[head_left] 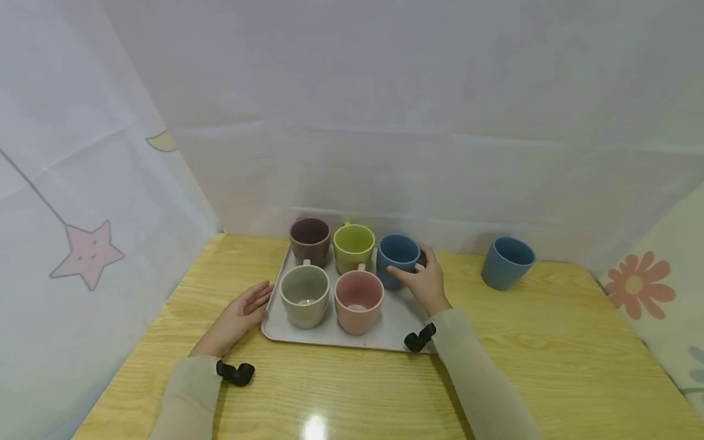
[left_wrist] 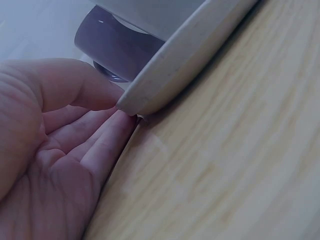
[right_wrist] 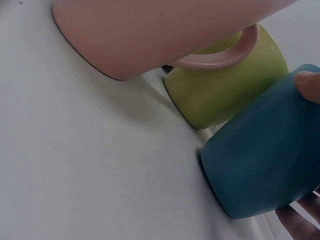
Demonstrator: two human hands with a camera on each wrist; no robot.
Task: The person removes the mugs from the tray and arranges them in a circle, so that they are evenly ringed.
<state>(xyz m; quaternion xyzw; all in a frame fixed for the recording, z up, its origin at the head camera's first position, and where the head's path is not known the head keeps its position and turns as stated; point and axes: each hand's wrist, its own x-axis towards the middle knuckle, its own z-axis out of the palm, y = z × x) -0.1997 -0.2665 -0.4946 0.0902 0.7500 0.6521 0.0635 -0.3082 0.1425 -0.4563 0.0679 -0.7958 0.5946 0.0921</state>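
Head view: my right hand (head_left: 428,284) grips a blue mug (head_left: 393,264), apparently seating it, release next; my straight-fingered left hand (head_left: 240,315) touches the tray (head_left: 400,321) at left.

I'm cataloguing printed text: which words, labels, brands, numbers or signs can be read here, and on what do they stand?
None: nothing readable in any view.
White mug, pink mug, green mug, brown mug, blue mug in the right hand, separate blue cup, tray: no lettering on the visible sides.
Backdrop: drawings only, including a star and flower.
Black wrist devices: too small to tell.
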